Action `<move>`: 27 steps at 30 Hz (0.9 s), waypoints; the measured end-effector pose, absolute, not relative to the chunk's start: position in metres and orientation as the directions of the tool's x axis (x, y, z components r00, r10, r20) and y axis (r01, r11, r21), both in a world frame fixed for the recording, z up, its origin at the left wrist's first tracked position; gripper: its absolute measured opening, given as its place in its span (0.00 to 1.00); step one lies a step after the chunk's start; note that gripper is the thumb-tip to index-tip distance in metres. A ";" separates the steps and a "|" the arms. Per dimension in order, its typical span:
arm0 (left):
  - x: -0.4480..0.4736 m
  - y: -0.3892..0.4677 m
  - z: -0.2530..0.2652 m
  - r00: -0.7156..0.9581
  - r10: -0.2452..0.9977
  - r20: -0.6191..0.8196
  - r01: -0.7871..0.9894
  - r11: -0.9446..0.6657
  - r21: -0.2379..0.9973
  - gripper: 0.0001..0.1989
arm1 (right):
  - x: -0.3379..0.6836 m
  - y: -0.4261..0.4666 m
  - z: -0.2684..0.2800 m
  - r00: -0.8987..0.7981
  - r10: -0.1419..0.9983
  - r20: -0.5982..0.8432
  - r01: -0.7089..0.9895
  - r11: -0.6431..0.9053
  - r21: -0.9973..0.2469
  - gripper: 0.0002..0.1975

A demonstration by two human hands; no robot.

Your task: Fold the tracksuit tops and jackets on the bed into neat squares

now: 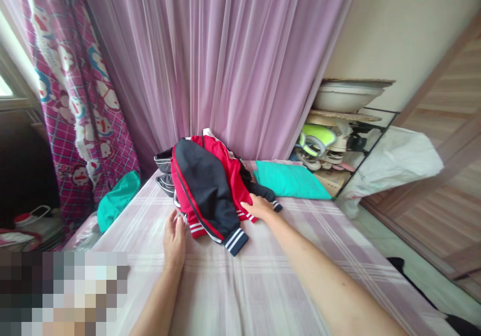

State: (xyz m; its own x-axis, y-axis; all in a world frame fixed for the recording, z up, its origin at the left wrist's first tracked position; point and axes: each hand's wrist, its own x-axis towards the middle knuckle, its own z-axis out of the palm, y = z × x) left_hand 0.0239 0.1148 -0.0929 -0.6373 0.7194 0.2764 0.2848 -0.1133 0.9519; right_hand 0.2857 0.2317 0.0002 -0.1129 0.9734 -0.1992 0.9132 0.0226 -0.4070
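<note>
In the head view, a red and navy fabric jacket with white-striped cuffs (pixel 205 175) lies rumpled towards the far edge of a surface covered in pale lilac-and-white checked cloth (pixel 225 286). One navy sleeve slants across its front, cuff towards the person. Dark cloth with white piping (pixel 164 163) shows at its left side.

The left hand (pixel 175 240) is just beside the jacket's lower left edge, its grip loosely apart; whether the fingertips touch the fabric is unclear. The right hand (pixel 261 208) touches the jacket's right side by the red fabric; I cannot tell whether its grip is closed on it.

A flat teal cloth bundle (pixel 291 181) lies right of the jacket. Behind hangs a sheer lilac curtain (pixel 233 65).
</note>
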 end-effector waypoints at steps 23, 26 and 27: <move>0.029 0.105 -0.071 -0.620 0.719 0.313 0.430 -0.023 0.903 0.28 | 0.391 0.298 -0.009 -0.140 0.990 0.005 0.988 0.140 0.071 0.19; 0.029 0.104 -0.069 -0.629 0.713 0.310 0.432 -0.011 0.902 0.28 | 0.393 0.296 -0.008 -0.210 0.978 0.015 0.973 0.207 0.099 0.14; 0.029 0.104 -0.068 -0.626 0.714 0.313 0.432 -0.016 0.902 0.27 | 0.393 0.293 -0.010 -0.238 0.971 0.024 0.966 0.235 0.105 0.14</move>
